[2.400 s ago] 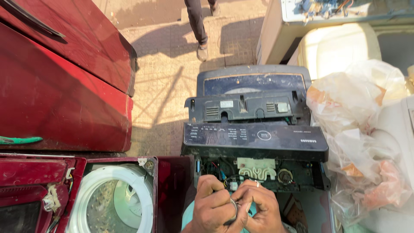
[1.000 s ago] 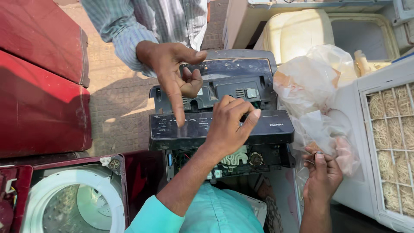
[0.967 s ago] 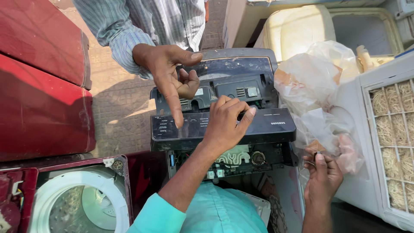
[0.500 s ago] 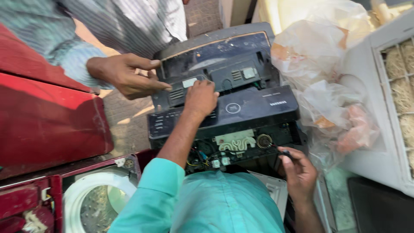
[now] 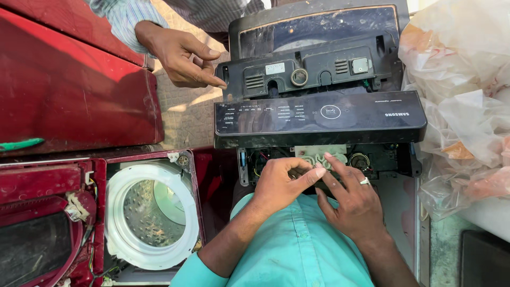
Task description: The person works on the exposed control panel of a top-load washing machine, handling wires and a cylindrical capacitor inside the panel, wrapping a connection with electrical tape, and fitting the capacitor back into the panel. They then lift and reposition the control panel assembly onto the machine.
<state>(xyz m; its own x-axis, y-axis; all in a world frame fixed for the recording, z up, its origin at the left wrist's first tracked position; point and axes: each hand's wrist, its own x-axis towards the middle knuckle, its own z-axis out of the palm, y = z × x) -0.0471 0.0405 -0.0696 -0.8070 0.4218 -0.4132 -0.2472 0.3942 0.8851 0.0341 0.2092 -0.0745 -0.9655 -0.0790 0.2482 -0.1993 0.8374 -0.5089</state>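
Dominating the left: a dark red washing machine body [image 5: 74, 90], scuffed, tilted up against the brick paving [image 5: 186, 111]. Below it, an opened red top-loader [image 5: 48, 212] with a white tub ring [image 5: 151, 212] around a perforated steel drum. Filling the right edge: crumpled clear plastic bags [image 5: 457, 90] with orange patches inside, pressing against the end of the panel.

In the middle, upper half: a grey washer top with a dark glass lid [image 5: 319, 32]. Lying across it, a black back cover [image 5: 313, 69], vented, with a small pale rectangular label, a round ring fitting and a grey square button. Just beneath, a long glossy black control panel [image 5: 319, 118], rows of tiny pale print along the top edge, a round white emblem at centre, short white lettering toward the right.

Under the panel's lower edge: an exposed circuit compartment [image 5: 329, 159], white connector block, coloured wires, round part at right.

Left hand [image 5: 281, 183] and right hand [image 5: 353, 199], ringed, pressed together at that compartment, fingertips meeting on the white block; whether pinching anything, cannot tell.

At top left, another person's hand [image 5: 183, 56], striped sleeve, forefinger on the back cover's corner.
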